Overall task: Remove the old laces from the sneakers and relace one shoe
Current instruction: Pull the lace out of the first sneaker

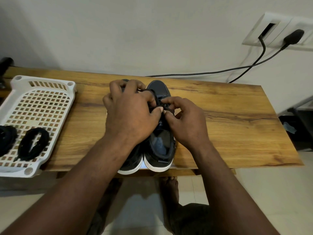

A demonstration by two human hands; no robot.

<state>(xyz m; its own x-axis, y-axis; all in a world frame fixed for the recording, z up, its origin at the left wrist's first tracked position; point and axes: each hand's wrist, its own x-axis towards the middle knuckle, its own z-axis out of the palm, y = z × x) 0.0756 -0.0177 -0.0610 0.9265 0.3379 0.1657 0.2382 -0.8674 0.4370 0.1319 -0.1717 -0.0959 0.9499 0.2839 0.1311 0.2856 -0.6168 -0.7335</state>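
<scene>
- a wooden desk [237, 126] stands against a pale wall. two dark sneakers with white soles sit side by side at the middle of its front edge, heels at that edge and toes toward the back edge.
- the right sneaker [161, 146] shows its open mouth and its toe cap. the left sneaker [131, 161] touches it and is mostly hidden under the left wrist and forearm.
- a black lace [158, 99] lies across the eyelet area of the right sneaker, between the two hands.
- the left hand [130, 114] reaches across the left sneaker with its fingers curled. its thumb and fingertips pinch the lace above the right sneaker's tongue.
- the right hand [184, 122] comes in from the right side with its fingers bent. its thumb and forefinger nip the same lace, just beside the left thumb tip.
- a white slotted tray [42, 83] lies at the left end of the desk, its near corner over the front edge.
- a coiled black lace [33, 143] lies in the near half of the tray. a second coiled lace [6, 138] lies beside it, cut off by the picture's left edge.
- a white socket plate [279, 31] is fixed on the wall above the back right corner, with a black plug in it. black cables [203, 72] trail down from it, one of them along the wall behind the back edge.
- a bare foot [171, 187] rests on the tiled floor below the front edge.
</scene>
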